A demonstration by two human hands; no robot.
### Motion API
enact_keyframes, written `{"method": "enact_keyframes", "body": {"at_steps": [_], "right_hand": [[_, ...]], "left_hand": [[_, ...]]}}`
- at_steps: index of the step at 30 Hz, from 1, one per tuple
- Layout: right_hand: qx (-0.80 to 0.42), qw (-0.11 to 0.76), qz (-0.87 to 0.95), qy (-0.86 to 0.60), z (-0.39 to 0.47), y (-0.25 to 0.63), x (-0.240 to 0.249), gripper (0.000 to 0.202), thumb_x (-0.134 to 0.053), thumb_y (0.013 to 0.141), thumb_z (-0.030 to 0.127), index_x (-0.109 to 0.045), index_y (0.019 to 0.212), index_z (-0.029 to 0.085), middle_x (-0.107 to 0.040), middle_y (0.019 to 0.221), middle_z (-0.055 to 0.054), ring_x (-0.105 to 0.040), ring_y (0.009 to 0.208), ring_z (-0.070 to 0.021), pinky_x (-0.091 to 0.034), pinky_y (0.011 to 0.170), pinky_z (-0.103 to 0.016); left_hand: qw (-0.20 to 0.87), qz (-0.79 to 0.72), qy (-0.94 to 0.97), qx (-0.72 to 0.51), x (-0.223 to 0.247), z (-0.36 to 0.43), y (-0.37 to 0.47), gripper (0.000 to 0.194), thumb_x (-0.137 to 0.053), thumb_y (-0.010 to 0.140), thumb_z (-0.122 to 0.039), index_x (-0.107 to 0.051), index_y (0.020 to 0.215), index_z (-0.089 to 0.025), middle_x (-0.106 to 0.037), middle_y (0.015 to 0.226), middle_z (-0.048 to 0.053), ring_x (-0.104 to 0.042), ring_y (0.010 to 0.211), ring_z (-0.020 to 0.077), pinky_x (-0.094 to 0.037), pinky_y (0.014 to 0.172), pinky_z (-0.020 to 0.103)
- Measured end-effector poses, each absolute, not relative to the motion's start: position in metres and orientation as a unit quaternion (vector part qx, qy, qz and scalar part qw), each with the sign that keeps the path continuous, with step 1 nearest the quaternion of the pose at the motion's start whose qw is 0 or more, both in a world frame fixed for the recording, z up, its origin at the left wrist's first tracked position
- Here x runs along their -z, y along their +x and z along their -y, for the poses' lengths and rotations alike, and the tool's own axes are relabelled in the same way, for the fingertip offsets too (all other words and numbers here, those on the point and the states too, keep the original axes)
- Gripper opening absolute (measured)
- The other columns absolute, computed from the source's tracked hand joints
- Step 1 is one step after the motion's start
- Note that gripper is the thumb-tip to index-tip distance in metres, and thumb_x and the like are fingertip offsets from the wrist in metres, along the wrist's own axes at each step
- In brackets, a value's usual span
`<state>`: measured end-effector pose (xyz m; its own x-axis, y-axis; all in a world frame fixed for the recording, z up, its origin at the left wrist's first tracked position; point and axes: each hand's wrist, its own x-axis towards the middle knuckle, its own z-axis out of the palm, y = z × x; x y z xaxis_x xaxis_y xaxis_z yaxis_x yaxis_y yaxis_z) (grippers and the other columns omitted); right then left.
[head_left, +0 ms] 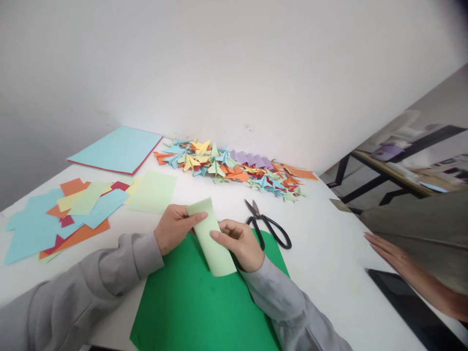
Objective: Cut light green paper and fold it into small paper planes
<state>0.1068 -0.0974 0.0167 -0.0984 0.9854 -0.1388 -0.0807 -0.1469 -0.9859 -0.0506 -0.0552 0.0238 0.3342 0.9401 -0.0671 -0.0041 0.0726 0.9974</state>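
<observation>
A pale green strip of paper [214, 248] is held between both hands, tilted above a green sheet [204, 307]. My left hand [173, 226] pinches its upper left end, thumb on top and fingers behind. On its right edge, my right hand [243, 243] grips it lower down with thumb in front. Whether the strip is a folded piece cannot be made out. Just beyond my right hand lie black-handled scissors [268, 224], blades partly apart. A pale green sheet [155, 192] rests on the table past my left hand.
Along the wall lies a heap of colourful folded paper planes [219, 163]. Paper scraps [91, 202] spread at left, below a stack of blue sheets [120, 148]. At right are another person's hand [393, 251] and a dark tablet-like device [413, 307].
</observation>
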Motion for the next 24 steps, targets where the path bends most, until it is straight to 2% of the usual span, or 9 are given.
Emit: {"method": "enact_keyframes", "body": {"at_steps": [9, 17, 20, 24], "right_hand": [[-0.546, 0.462, 0.472, -0.515, 0.0971, 0.1045, -0.0178, 0.029, -0.074, 0.053, 0.039, -0.06, 0.053, 0.014, -0.056, 0.044, 0.003, -0.04, 0.039, -0.0051, -0.028, 0.039, -0.019], [-0.55, 0.464, 0.457, -0.523, 0.0946, 0.105, -0.0166, 0.034, -0.075, 0.049, 0.042, -0.055, 0.05, 0.014, -0.053, 0.041, 0.004, -0.038, 0.037, -0.0046, -0.026, 0.036, -0.019], [-0.543, 0.475, 0.448, -0.527, 0.0946, 0.1058, -0.0167, 0.034, -0.075, 0.049, 0.043, -0.056, 0.051, 0.014, -0.054, 0.042, 0.003, -0.039, 0.037, -0.0051, -0.027, 0.037, -0.019], [-0.549, 0.486, 0.436, -0.521, 0.0946, 0.1066, -0.0168, 0.033, -0.075, 0.05, 0.043, -0.057, 0.052, 0.014, -0.057, 0.044, 0.003, -0.042, 0.038, -0.006, -0.03, 0.038, -0.019]], "left_hand": [[0.625, -0.436, 0.511, -0.397, -0.0263, 0.0536, -0.05, 0.028, -0.07, 0.059, -0.037, -0.068, 0.063, -0.009, -0.065, 0.056, 0.005, -0.058, 0.051, 0.0149, -0.05, 0.048, 0.025], [0.704, -0.4, 0.439, -0.389, -0.0259, 0.0528, -0.048, 0.03, -0.071, 0.06, -0.034, -0.067, 0.074, -0.007, -0.066, 0.063, 0.007, -0.06, 0.055, 0.0166, -0.053, 0.051, 0.03], [0.737, -0.378, 0.431, -0.357, -0.0263, 0.0558, -0.0467, 0.031, -0.068, 0.063, -0.034, -0.067, 0.08, -0.008, -0.067, 0.071, 0.009, -0.061, 0.06, 0.017, -0.053, 0.055, 0.032], [0.746, -0.375, 0.443, -0.326, -0.0258, 0.0625, -0.0449, 0.029, -0.071, 0.06, -0.029, -0.068, 0.08, -0.009, -0.068, 0.075, 0.009, -0.062, 0.067, 0.0191, -0.054, 0.06, 0.033]]}}
